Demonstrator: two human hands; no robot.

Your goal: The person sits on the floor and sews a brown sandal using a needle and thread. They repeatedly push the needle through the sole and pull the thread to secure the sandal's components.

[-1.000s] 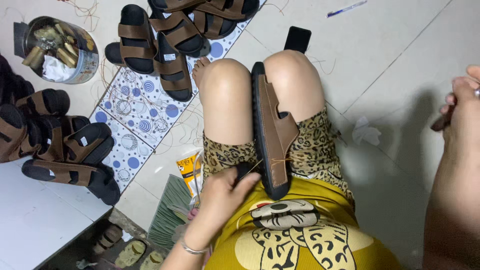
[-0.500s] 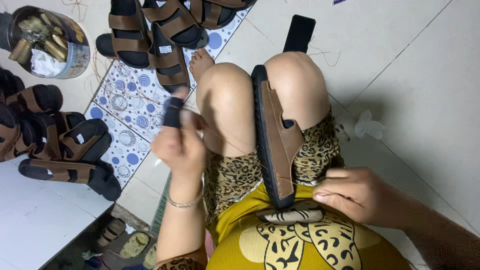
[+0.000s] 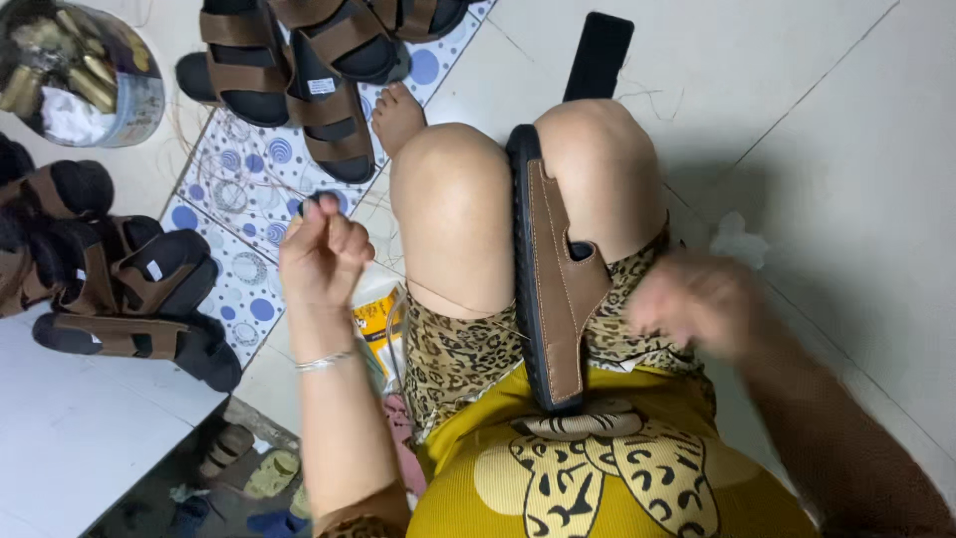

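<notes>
A: Two hands in view, one sandal in work. Brown sandal [image 3: 551, 289] sits clamped on edge between the person's knees, black sole toward the left knee, brown strap side toward the right knee, heel end down by the yellow shirt [image 3: 597, 478]

B: Left hand?

A: Left hand [image 3: 321, 254] is raised out to the left of the left knee, fingers curled tight into a fist around a small dark object [image 3: 321, 199] that pokes out at the top. Can't tell what it is. Thin thread [image 3: 453, 299] runs from that side across the thigh toward the sandal. Silver bracelet [image 3: 324, 361] on the wrist

B: Right hand?

A: Right hand [image 3: 692, 299] is just right of the sandal, over the leopard shorts [image 3: 458, 359], motion-blurred. Can't tell if the fingers are open or closed, or if it holds anything

B: Surroundings?

A: More brown sandals: a pile at top [image 3: 309, 60] on the dotted tile mat [image 3: 239, 189], another stack at left [image 3: 110, 279]. Round tin [image 3: 80, 75] top left. Black sole piece [image 3: 597, 55] on the floor past the right knee
</notes>
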